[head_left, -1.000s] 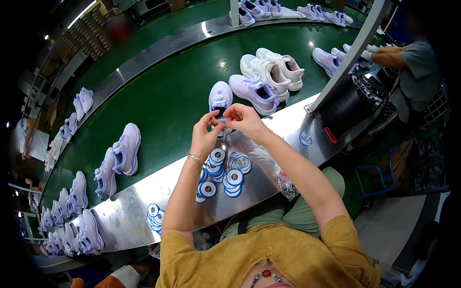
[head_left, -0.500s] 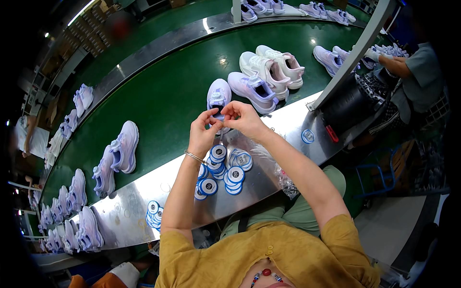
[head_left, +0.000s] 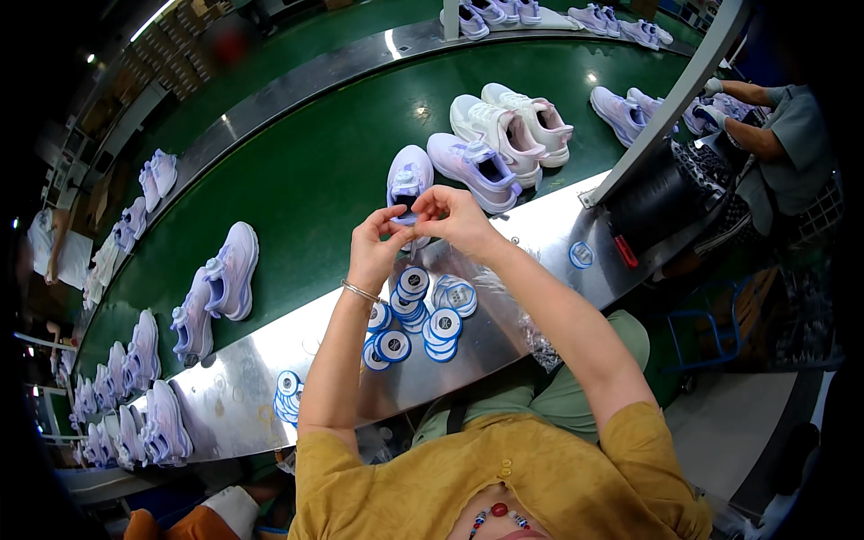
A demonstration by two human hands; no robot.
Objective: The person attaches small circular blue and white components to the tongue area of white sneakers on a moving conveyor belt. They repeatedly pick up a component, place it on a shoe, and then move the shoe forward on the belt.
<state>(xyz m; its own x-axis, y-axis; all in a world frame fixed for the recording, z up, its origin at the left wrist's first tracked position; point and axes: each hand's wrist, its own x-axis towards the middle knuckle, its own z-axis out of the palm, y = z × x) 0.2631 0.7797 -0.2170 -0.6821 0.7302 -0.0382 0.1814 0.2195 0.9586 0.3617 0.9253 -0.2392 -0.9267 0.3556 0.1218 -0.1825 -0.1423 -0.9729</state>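
two bare hands, left hand (head_left: 374,254) and right hand (head_left: 457,221), have fingertips pinched together on a small thin item (head_left: 412,244), too tiny to identify, just in front of the lilac shoe (head_left: 409,171) at 12 o'clock; cannot tell if they touch the shoe. second lilac shoe (head_left: 466,166) sits at 1 to 2 o'clock, white shoes (head_left: 486,128) just past it on the green belt (head_left: 306,198). round blue-rimmed tags (head_left: 445,324) lie overlapping at 6 o'clock on the metal ledge (head_left: 243,387), lone tag (head_left: 580,255) near 3.
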